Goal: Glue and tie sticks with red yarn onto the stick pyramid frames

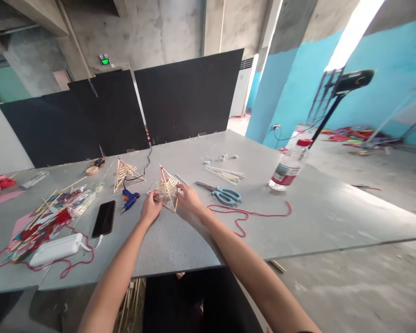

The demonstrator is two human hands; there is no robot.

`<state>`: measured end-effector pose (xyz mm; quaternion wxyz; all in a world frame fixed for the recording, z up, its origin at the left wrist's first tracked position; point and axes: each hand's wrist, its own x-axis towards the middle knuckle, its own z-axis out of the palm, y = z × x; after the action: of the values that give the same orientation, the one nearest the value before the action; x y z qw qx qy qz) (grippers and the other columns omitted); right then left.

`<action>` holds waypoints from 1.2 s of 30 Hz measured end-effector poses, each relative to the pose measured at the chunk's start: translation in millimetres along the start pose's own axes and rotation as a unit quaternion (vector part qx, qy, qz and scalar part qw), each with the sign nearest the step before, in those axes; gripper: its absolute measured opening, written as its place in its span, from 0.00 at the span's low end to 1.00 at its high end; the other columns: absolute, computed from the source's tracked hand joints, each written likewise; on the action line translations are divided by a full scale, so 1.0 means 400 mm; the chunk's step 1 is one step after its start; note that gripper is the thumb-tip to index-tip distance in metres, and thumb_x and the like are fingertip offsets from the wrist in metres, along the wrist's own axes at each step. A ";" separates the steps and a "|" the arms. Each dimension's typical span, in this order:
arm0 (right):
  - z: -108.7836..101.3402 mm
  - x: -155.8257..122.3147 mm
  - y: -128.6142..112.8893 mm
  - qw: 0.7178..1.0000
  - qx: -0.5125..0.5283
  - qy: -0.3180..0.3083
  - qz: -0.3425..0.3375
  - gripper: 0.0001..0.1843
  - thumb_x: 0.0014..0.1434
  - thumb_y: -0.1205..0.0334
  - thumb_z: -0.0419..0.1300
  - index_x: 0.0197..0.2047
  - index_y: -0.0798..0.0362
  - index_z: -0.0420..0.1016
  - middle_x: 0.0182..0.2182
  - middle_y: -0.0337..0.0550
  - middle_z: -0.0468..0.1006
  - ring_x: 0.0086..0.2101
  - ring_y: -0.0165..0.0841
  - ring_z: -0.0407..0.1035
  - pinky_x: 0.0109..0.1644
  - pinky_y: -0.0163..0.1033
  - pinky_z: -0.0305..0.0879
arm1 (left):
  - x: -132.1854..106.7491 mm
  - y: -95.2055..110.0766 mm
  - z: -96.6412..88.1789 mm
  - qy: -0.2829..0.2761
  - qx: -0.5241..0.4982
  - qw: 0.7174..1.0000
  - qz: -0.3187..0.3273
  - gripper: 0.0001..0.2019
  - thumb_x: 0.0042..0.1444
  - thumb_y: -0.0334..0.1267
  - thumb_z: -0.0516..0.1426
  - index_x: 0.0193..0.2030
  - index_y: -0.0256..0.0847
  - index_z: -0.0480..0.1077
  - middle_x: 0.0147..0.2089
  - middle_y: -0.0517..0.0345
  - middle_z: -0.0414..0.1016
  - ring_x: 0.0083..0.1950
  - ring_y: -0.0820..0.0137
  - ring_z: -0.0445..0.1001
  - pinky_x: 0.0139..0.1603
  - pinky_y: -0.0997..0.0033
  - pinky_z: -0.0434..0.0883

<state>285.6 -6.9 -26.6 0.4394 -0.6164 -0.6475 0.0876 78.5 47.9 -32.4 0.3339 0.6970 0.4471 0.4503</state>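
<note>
A small pyramid frame of thin wooden sticks (167, 187) stands on the grey table (180, 240). My left hand (150, 207) grips its left side with curled fingers. My right hand (188, 199) holds its right side, fingers closed on the sticks. A second stick pyramid (124, 175) stands further left and behind. A blue glue gun (129, 199) lies just left of my left hand. Teal-handled scissors (223, 194) lie to the right of my right hand, with a red cord (249, 214) curling past them.
A black phone (104, 218), a white power bank (56, 249) and a heap of sticks and red cord (45, 224) lie at the left. A water bottle (288, 167) stands at the right, loose sticks (225, 174) behind the scissors. Black panels (187, 92) back the table.
</note>
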 end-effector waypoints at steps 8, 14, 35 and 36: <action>0.059 -0.015 -0.053 0.996 0.078 0.010 0.035 0.13 0.69 0.57 0.55 0.55 0.48 0.73 0.45 0.48 0.83 0.46 0.41 0.77 0.54 0.45 0.70 | 0.018 0.010 -0.022 0.021 -0.128 0.991 -0.037 0.15 0.56 0.41 0.65 0.48 0.38 0.76 0.41 0.50 0.83 0.45 0.61 0.80 0.49 0.67 0.72; 0.074 -0.008 -0.028 0.972 0.222 0.028 0.077 0.11 0.67 0.58 0.57 0.51 0.49 0.72 0.44 0.46 0.82 0.43 0.37 0.78 0.48 0.42 0.73 | 0.022 0.033 -0.011 0.006 -0.269 0.957 -0.112 0.14 0.58 0.45 0.63 0.44 0.36 0.77 0.42 0.48 0.84 0.40 0.65 0.82 0.44 0.68 0.76; 0.074 -0.006 -0.049 0.811 0.512 0.000 0.284 0.08 0.60 0.65 0.63 0.44 0.52 0.73 0.39 0.49 0.83 0.30 0.31 0.77 0.30 0.33 0.73 | 0.027 0.042 -0.015 -0.017 -0.441 0.857 -0.268 0.10 0.68 0.27 0.52 0.41 0.29 0.74 0.37 0.44 0.84 0.36 0.66 0.84 0.43 0.65 0.82; 0.072 -0.007 -0.052 0.808 0.515 0.001 0.287 0.07 0.61 0.65 0.63 0.43 0.52 0.73 0.39 0.49 0.83 0.30 0.31 0.77 0.30 0.33 0.73 | 0.027 0.042 -0.015 -0.017 -0.442 0.856 -0.268 0.10 0.68 0.27 0.51 0.41 0.29 0.74 0.37 0.45 0.84 0.36 0.66 0.84 0.43 0.65 0.82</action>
<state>250.9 -1.6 -31.5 0.6475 -0.4578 -0.3010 0.5297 80.3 52.0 -12.2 0.7222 0.3366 0.3649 0.4817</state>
